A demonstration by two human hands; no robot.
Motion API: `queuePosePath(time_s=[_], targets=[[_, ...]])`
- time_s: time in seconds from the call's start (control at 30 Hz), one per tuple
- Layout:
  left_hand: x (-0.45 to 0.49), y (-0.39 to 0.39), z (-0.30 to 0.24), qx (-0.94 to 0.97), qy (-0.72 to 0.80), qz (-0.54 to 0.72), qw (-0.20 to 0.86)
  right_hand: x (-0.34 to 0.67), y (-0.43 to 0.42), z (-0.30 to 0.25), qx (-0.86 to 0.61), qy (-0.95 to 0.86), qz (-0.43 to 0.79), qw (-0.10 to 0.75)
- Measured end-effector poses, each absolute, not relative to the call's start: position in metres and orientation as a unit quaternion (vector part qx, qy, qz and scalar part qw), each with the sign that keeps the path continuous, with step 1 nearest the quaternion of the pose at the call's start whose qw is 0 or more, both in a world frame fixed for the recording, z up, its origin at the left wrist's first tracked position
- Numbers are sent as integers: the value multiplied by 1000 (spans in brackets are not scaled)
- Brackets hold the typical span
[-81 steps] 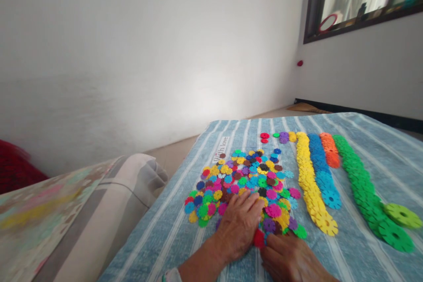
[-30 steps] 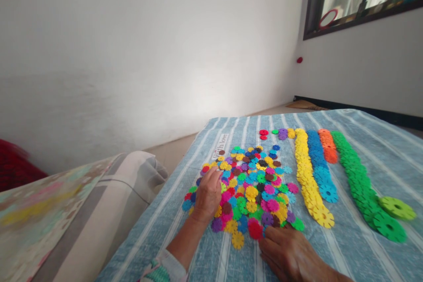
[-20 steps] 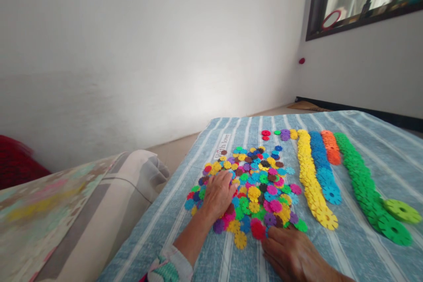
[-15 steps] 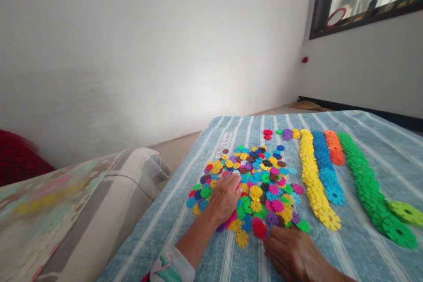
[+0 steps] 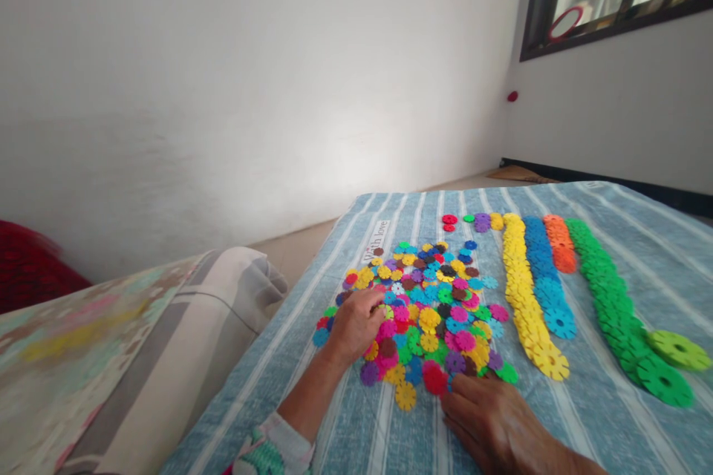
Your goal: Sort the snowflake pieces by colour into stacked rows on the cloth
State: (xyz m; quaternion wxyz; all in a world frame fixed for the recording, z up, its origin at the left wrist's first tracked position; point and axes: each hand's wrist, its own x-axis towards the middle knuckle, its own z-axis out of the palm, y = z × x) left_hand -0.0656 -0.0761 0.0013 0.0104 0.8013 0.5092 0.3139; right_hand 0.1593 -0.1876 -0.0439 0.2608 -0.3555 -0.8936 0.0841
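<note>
A loose heap of small notched plastic discs (image 5: 428, 320) in many colours lies on a striped blue cloth. My left hand (image 5: 356, 323) rests on the heap's left side, thumb and index finger apart, beside a yellow-green disc (image 5: 386, 310). At the near edge, my right hand (image 5: 493, 415) has its fingers curled together. A bit of blue shows by its thumb, but what the fingers hold is hidden. Right of the heap run overlapping rows of yellow discs (image 5: 521, 289), blue discs (image 5: 543, 267), orange discs (image 5: 558, 243) and green discs (image 5: 607, 293).
Larger lime discs (image 5: 678, 350) lie by the green row's near end. Short groups of red discs (image 5: 448, 223) and purple discs (image 5: 482, 222) sit at the back. A patterned bedcover (image 5: 111, 356) is on the left; a wall (image 5: 250, 89) stands behind.
My left hand has shifted left across the heap, uncovering pink and brown discs. My right hand has stayed nearly in place. The view has moved slightly.
</note>
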Motion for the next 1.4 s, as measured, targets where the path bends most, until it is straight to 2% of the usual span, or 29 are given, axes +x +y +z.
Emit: queuePosePath(time_s=[0.1, 0.33, 0.77, 1.4], targets=[[-64, -78, 3, 838, 482, 253, 42, 159, -187, -44, -353, -894, 78, 265], [-70, -73, -1, 834, 497, 237, 39, 158, -187, -42, -348, -891, 70, 282], [-77, -59, -8, 810, 496, 309, 57, 157, -179, -45, -356, -890, 32, 282], [-89, -59, -6, 792, 540, 284, 26, 159, -187, -35, -366, -894, 71, 247]])
